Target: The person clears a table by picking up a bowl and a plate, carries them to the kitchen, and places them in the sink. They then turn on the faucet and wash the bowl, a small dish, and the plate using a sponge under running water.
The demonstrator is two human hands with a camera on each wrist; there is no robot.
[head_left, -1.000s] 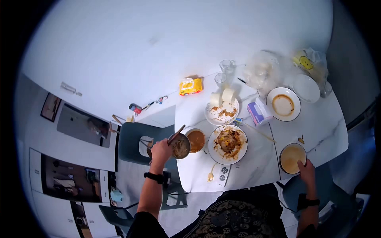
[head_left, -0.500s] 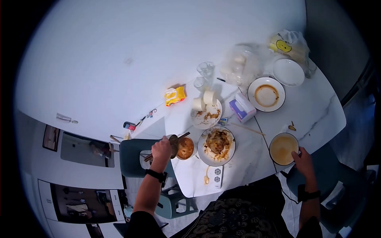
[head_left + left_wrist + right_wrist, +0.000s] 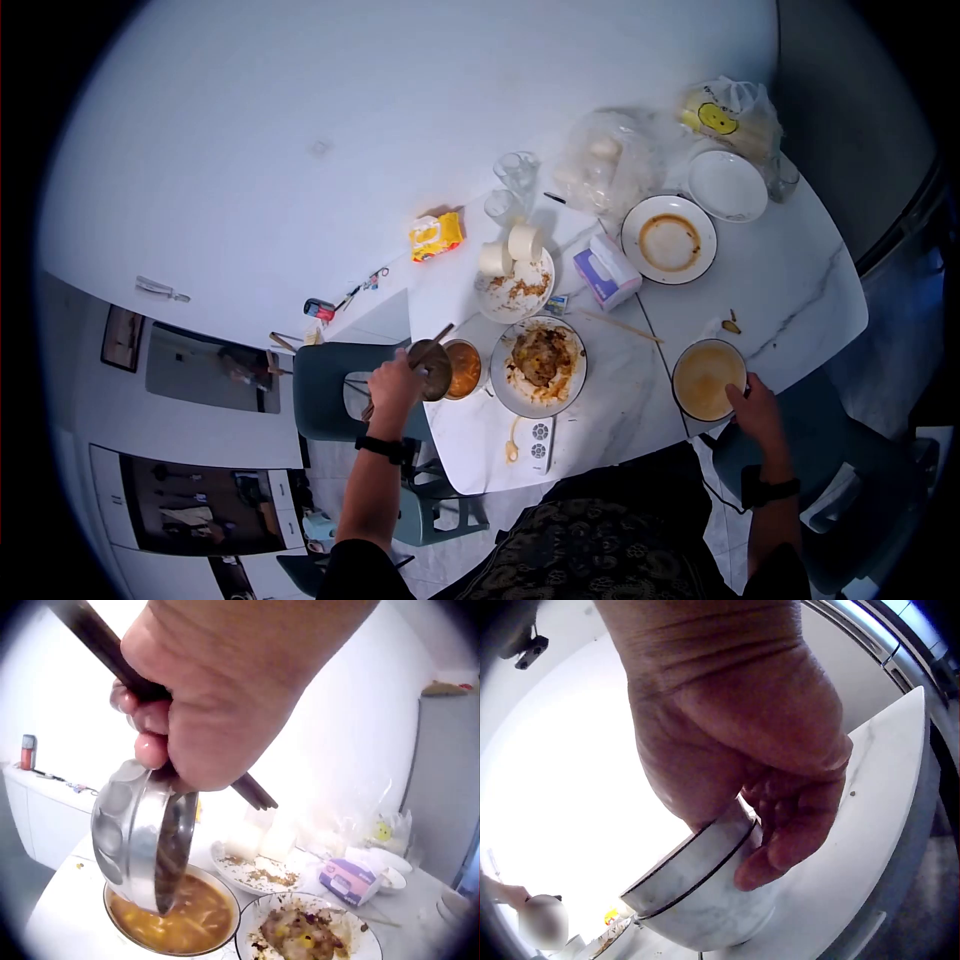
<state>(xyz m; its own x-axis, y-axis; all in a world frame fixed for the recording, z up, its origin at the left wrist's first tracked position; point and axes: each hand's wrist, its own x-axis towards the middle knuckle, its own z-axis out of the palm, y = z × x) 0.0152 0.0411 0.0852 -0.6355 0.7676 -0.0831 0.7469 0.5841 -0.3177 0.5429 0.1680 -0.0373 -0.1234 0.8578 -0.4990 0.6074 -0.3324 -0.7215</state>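
My left hand (image 3: 393, 385) grips a small metal bowl (image 3: 124, 836) together with brown chopsticks (image 3: 94, 634). The metal bowl is tipped on its side, its mouth low over a bowl of orange-brown soup (image 3: 187, 926). Some food shows inside the metal bowl. Beside the soup sits a plate (image 3: 500, 385) with a mound of saucy food (image 3: 542, 358). At the table's near right edge my right hand (image 3: 757, 408) pinches the rim of the upper of two stacked marbled bowls (image 3: 705, 911). Tan liquid (image 3: 708, 380) shows in the upper one.
A plate with food scraps and pale rolls (image 3: 525, 242), a tissue box (image 3: 607, 273), a sauce-stained plate (image 3: 712, 240) and plastic bags (image 3: 610, 160) stand farther back. Two glasses (image 3: 515, 172) and yellow wipes (image 3: 436, 236) are near the wall. Chairs (image 3: 335, 390) flank the table.
My left hand has tipped the metal bowl from nearly level to sideways over the soup, whose surface now looks redder and lumpier. My right hand keeps its hold; the head view has shifted.
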